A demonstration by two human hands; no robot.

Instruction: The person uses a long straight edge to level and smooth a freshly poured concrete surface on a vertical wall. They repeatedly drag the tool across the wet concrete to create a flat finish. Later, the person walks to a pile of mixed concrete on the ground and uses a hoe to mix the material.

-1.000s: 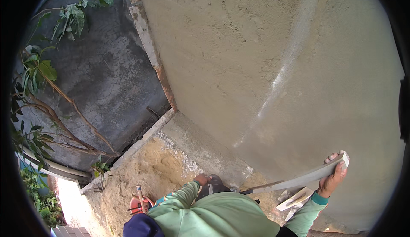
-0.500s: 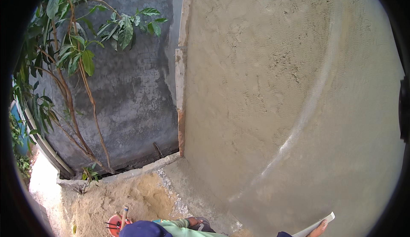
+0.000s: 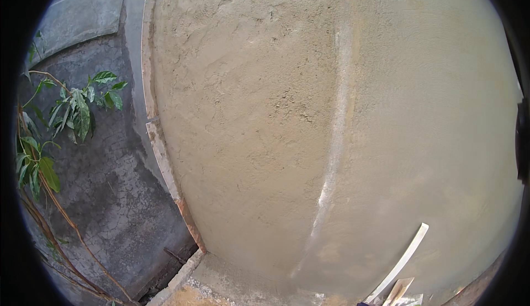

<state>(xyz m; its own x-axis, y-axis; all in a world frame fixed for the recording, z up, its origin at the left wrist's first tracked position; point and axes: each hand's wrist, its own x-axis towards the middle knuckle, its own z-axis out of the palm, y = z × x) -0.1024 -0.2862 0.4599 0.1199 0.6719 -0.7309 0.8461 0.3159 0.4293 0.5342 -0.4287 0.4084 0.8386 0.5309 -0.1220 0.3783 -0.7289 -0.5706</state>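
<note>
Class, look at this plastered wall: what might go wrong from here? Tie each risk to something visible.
1. The long, flat, whitish bar slants in front of the grey-brown plastered wall, with no hands in view; it might slip and scrape the surface.
2. The narrow, pale edging strips at the wall's left edge show a break between them, so the plaster could turn out uneven there.

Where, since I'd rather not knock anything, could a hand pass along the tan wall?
Between the strip and pale streak; also right of the streak, above the bar. Crowded: lower right, around bar and boards.
</note>
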